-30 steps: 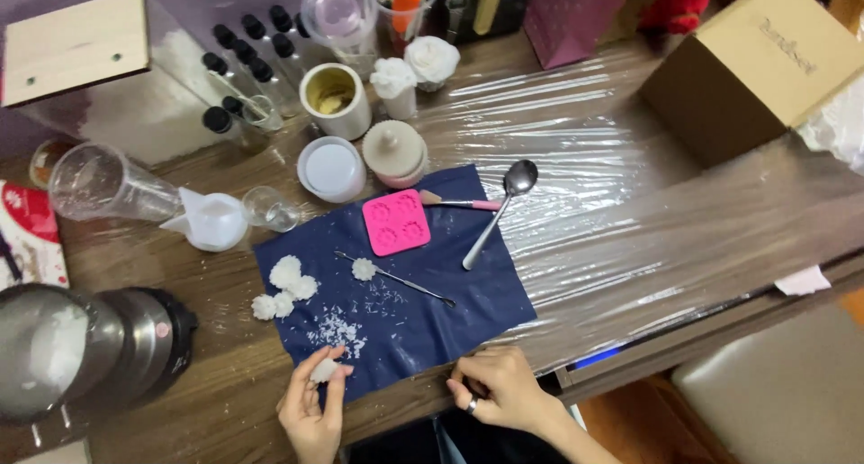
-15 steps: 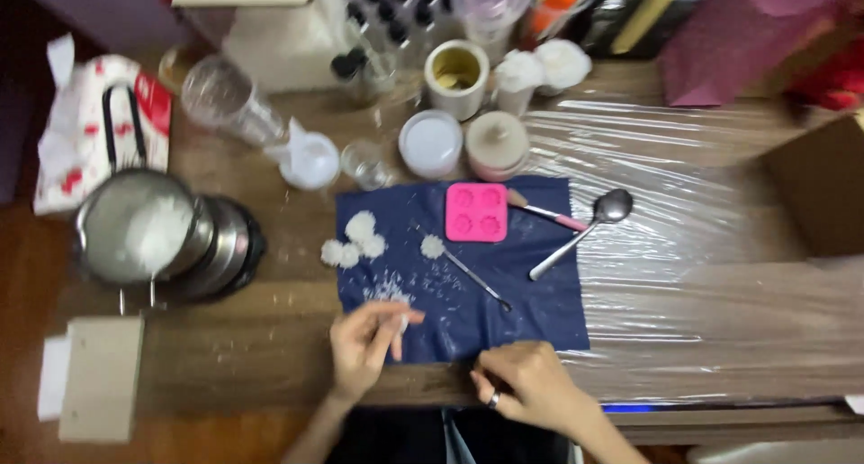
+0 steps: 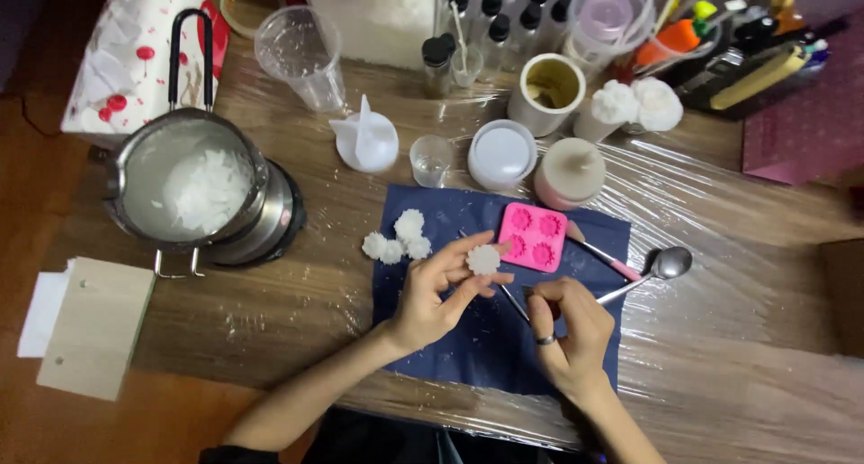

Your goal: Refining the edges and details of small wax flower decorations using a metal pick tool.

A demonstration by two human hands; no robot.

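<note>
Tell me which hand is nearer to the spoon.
Right. The right hand lies just left of the spoon, close to its handle end; the left hand is farther left, holding a white wax flower.

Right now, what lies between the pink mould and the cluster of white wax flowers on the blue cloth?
In the head view, the left hand holds one white flower between the pink mould and the cluster.

White wax flower (image 3: 483,260), pink mold (image 3: 533,236), navy cloth (image 3: 490,347)
</note>
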